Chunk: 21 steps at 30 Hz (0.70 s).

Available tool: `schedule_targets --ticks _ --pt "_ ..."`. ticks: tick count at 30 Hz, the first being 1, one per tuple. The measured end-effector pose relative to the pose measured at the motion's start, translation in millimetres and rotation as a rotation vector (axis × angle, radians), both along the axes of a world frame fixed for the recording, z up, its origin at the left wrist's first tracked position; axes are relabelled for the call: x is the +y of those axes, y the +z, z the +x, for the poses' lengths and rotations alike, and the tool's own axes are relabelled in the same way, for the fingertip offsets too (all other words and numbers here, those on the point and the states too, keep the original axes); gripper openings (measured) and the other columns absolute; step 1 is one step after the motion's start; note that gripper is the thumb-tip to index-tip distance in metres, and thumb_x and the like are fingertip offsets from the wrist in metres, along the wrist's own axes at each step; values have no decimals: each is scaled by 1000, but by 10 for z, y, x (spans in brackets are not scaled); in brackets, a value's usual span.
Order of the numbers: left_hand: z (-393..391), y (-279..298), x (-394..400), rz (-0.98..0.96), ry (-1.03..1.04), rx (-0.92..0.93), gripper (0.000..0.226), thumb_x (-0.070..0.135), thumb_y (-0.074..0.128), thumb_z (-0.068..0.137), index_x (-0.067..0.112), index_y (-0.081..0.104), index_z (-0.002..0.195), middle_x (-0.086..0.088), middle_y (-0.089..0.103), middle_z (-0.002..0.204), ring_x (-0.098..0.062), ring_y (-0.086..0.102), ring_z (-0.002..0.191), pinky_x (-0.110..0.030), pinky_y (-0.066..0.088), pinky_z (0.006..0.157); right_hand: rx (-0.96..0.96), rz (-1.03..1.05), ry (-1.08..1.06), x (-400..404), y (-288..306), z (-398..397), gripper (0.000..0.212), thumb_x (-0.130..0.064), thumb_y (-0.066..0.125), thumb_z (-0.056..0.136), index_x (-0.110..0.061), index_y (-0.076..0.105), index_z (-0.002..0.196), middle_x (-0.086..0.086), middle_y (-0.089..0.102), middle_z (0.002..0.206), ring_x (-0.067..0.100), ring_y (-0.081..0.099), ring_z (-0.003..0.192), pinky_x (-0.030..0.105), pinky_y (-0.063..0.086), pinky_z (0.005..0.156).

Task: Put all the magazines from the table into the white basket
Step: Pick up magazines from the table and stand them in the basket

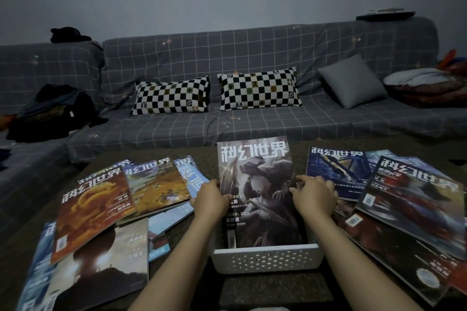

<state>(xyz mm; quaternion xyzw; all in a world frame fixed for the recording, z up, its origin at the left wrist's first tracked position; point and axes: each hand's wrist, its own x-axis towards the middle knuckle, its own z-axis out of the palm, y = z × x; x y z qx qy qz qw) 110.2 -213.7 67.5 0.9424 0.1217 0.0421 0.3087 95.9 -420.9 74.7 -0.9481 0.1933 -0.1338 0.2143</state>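
While both hands, left hand and right hand, grip grey magazine edges, it stands upright, probably to slide into white basket.

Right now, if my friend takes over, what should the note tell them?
Left hand: grips the left edge of the grey robot-cover magazine.
Right hand: grips its right edge.
That magazine stands upright with its bottom end already inside the white basket, near the table's front edge.
Done: this one is almost in; I cannot tell what else the basket holds.
Left: let go of it, then bring in the left pile and the right pile, both overlapping and flat on the table.
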Motion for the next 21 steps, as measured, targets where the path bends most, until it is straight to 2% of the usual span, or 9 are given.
schedule_targets --ticks 2,6,10,13,15,18,21 --pt "-51 29 10 -17 -22 2 47 34 67 83 15 54 125 -6 60 125 -27 56 114 -43 38 100 -15 4 11 41 20 -46 41 -40 57 87 -29 55 126 6 52 131 28 40 120 37 32 98" --pt "-162 95 47 -168 -57 -67 50 34 65 85 15 52 129 -6 62 126 -24 58 113 -46 46 97 -104 71 81 209 48 -145 45 -40 58 87 -29 51 130 4 50 132 26 38 121 39 32 99" --pt "-294 196 187 -262 -54 -180 47 33 60 90 14 50 132 -6 56 134 -23 54 120 -39 47 98 -234 325 265 546 128 -231 41 -34 62 85 -26 56 126 0 54 125 20 43 117 33 39 95" --pt "-384 273 403 -306 -27 -264 41 33 57 92 15 53 129 -5 57 131 -21 55 118 -41 48 98 -282 500 438 904 218 -254 37 -28 64 85 -24 60 122 -4 56 113 15 54 105 32 47 91" --pt "-427 308 597 -328 1 -309 37 32 55 93 15 55 127 -5 60 127 -19 57 113 -40 50 94 -280 522 527 1165 255 -241 34 -28 63 86 -23 61 120 -5 57 107 11 57 96 29 49 86" --pt "-486 325 939 -313 42 -368 33 29 52 95 13 58 123 -4 63 122 -16 59 108 -31 49 88 -261 521 614 1563 233 -161 33 -29 62 87 -22 62 119 -1 63 107 9 58 90 23 46 79" --pt "-512 257 1300 -268 99 -388 31 26 51 94 12 60 120 -5 65 118 -19 59 108 -34 49 91 -228 531 675 1954 181 -84 30 -28 61 88 -21 64 117 1 65 107 11 60 89 26 49 79"
